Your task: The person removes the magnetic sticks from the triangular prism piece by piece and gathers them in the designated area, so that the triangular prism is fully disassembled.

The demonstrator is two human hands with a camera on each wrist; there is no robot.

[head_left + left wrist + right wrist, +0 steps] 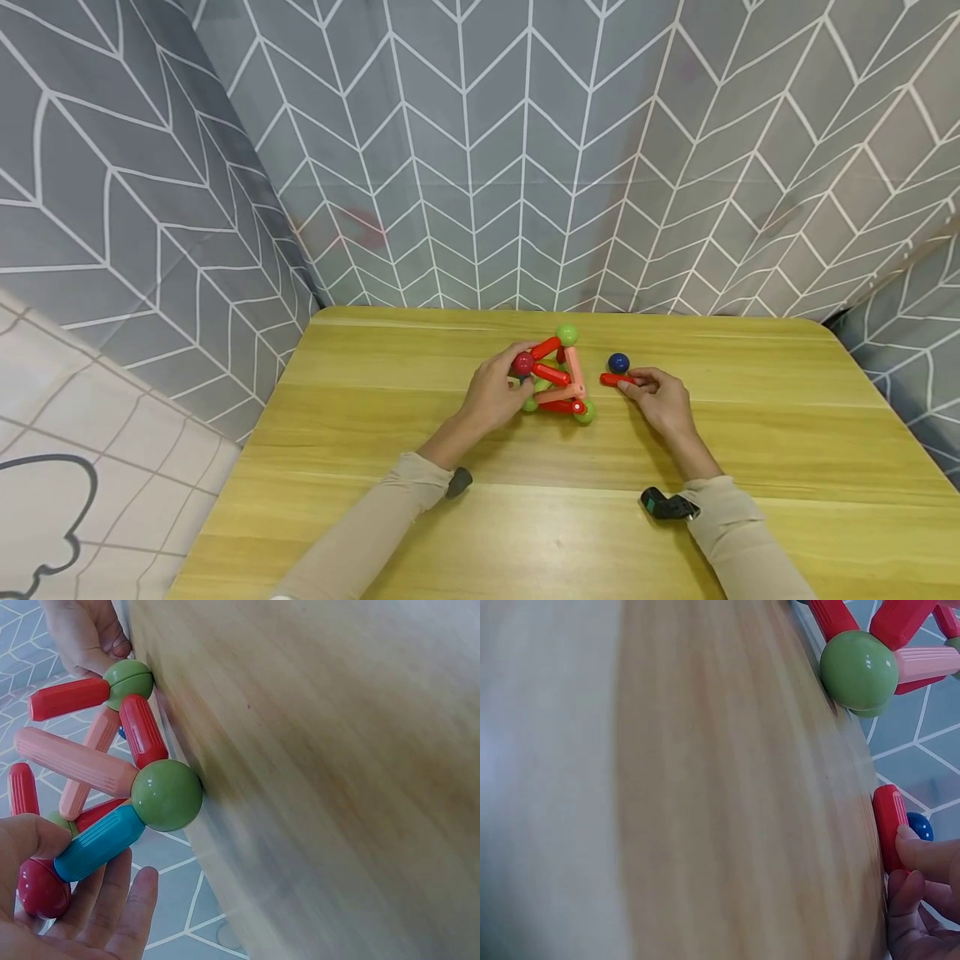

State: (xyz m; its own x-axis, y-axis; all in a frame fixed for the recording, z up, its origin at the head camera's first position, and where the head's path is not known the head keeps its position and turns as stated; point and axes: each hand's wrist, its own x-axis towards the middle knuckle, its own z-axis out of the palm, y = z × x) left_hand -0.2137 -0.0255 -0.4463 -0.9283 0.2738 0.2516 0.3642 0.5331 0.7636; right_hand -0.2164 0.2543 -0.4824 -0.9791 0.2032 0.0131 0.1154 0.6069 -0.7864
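Observation:
A stick-and-ball structure point(573, 371) of red, pink and blue toy rods joined by green balls sits on the table. My left hand point(491, 385) grips its near-left side, thumb and fingers around the blue rod point(100, 844) beside a dark red ball point(43, 889). Some left fingers are hidden behind the structure in the head view. To the right of it, my right hand point(663, 404) pinches a loose red rod point(889, 826) between thumb and fingers, low over the tabletop. A dark blue ball point(618, 362) lies just beyond that rod.
The wooden table point(525, 517) has its far edge close behind the structure. A grey patterned curtain point(495, 167) hangs beyond that edge and along the sides. Dark wrist devices stick out at both cuffs, such as the right wrist device point(667, 505).

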